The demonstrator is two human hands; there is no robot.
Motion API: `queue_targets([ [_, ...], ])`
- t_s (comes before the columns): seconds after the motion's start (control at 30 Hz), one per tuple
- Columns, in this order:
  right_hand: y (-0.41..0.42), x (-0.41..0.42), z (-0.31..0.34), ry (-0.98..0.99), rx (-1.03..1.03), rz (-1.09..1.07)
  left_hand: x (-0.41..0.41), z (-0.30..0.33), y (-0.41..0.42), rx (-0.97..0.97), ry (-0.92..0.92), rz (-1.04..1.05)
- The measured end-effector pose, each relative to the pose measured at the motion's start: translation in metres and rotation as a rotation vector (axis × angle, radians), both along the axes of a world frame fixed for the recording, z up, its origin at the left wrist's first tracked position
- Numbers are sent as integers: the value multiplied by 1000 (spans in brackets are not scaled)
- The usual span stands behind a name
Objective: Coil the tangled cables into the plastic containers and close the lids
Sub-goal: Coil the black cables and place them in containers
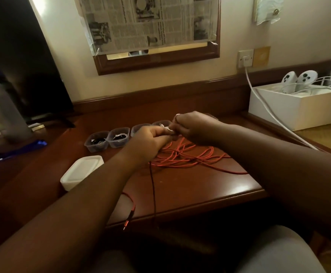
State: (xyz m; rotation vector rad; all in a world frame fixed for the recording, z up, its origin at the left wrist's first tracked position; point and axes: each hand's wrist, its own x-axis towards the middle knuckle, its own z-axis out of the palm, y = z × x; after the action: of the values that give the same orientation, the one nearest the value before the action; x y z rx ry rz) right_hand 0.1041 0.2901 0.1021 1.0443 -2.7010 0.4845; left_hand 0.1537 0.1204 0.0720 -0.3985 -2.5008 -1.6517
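Observation:
A tangle of red cable (188, 156) lies on the wooden desk (200, 186) below my hands. My left hand (147, 142) and my right hand (192, 128) meet above it, both pinching a small white cable end (165, 128) between them. A dark cable (153, 192) drops from my left hand over the desk's front edge, and a red-tipped plug (128, 219) dangles there. Several small clear plastic containers (97, 140) stand in a row behind my hands; two hold dark coiled cables. A stack of white lids (82, 171) sits at the left.
A white box (298, 109) with controllers and white cords stands at the right, its cord running up to a wall socket (245, 58). A dark monitor (22, 66) and a grey object (5, 115) occupy the left. The desk's front edge is close to my lap.

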Motion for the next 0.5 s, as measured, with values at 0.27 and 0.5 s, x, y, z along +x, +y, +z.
queue_targets([
  [0.27, 1, 2, -12, -1449, -501, 532, -11, -5, -13, 384, -20, -26],
  [0.5, -24, 24, 1, -1156, -1287, 635, -6, -24, 25, 726, -180, -9],
])
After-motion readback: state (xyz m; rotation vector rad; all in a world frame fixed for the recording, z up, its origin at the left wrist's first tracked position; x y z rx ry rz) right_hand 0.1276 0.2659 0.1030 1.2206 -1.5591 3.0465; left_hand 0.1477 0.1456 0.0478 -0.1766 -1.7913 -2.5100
